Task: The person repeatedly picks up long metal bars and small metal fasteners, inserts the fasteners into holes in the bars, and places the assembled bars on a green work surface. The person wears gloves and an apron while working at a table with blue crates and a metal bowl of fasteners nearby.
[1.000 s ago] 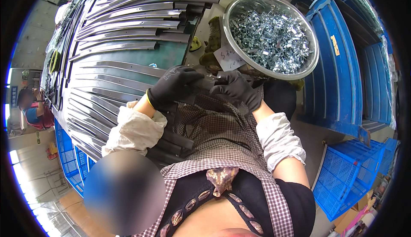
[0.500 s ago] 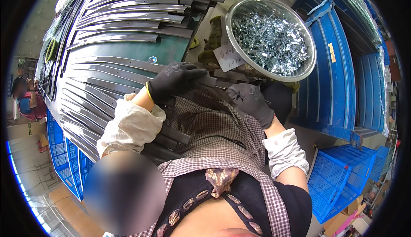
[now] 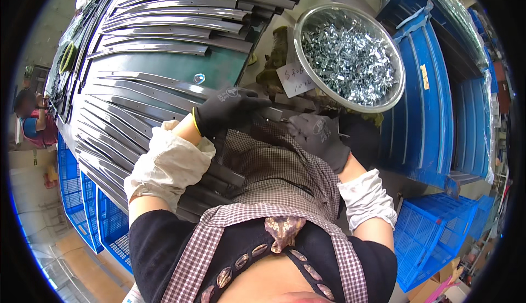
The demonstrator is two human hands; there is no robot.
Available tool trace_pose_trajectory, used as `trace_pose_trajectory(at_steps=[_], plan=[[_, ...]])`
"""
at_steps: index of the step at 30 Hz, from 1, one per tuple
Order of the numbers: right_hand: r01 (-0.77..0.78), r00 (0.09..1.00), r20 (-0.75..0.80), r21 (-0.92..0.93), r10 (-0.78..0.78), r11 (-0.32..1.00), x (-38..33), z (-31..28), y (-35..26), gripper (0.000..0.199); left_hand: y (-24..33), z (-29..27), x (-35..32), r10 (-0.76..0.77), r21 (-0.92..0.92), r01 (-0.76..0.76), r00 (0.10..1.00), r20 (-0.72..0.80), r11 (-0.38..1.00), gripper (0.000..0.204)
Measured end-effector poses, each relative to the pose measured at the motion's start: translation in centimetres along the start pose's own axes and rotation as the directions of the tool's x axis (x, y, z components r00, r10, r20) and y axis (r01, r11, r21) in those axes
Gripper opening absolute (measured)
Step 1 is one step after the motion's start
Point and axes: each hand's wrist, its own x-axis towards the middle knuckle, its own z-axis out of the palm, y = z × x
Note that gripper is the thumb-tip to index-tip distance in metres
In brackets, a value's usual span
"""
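Observation:
Both my hands wear black gloves. My left hand point(image 3: 230, 112) grips the end of a long curved grey metal strip point(image 3: 164, 86) lying on the green table point(image 3: 219, 67). Close to its right, my right hand point(image 3: 318, 136) is closed at the strip's end point(image 3: 282, 115), seemingly pinching a small shiny clip; the clip itself is mostly hidden. A big steel bowl point(image 3: 298, 29) full of small shiny metal clips point(image 3: 350, 56) stands just beyond my right hand. A white paper slip point(image 3: 296, 78) leans on the bowl's near side.
Many more curved metal strips point(image 3: 181, 7) lie in rows across the table. Stacked blue plastic crates point(image 3: 433, 100) stand to the right, more blue crates point(image 3: 87, 210) at the lower left. Another person point(image 3: 33, 122) sits at the far left.
The view has tilted, so table and bowl sit a little differently in frame. My right hand drew back toward my body, then returned beside the left hand at the strip's end.

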Motion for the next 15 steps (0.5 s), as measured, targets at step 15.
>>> trace_pose_trajectory(at_steps=[15], plan=[[-0.414,0.906,-0.167,-0.150,0.390,0.898,0.5,-5.1,10.5,0.024,2.1,0.0,-8.6,0.152,-0.129,-0.153,0.988,-0.021,0.980,0.041]])
